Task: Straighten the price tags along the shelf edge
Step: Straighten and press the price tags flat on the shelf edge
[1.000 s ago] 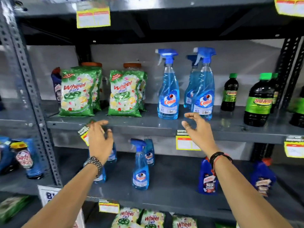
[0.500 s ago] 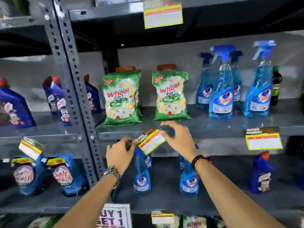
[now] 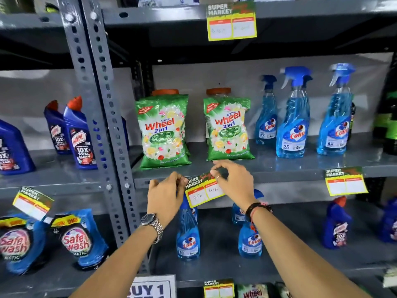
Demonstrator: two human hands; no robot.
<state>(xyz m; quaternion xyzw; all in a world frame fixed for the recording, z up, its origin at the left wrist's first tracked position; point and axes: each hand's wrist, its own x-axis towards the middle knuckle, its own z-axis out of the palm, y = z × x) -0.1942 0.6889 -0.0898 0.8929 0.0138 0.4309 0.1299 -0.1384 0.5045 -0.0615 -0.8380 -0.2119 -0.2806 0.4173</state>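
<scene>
Fingers of the left hand point(image 3: 165, 195) and right hand point(image 3: 233, 181) pinched on the top corners of a yellow price tag point(image 3: 203, 191) — tilted, right end higher. Hanging at the shelf edge point(image 3: 279, 172), just below two Wheel detergent packs point(image 3: 163, 131).

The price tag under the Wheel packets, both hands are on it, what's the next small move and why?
Probably swing the price tag clockwise until level: the left hand and right hand pinch its top corners, yet its right end sits higher, out of line with the shelf edge.

Head view, close, facing shelves point(image 3: 279, 168)
</scene>
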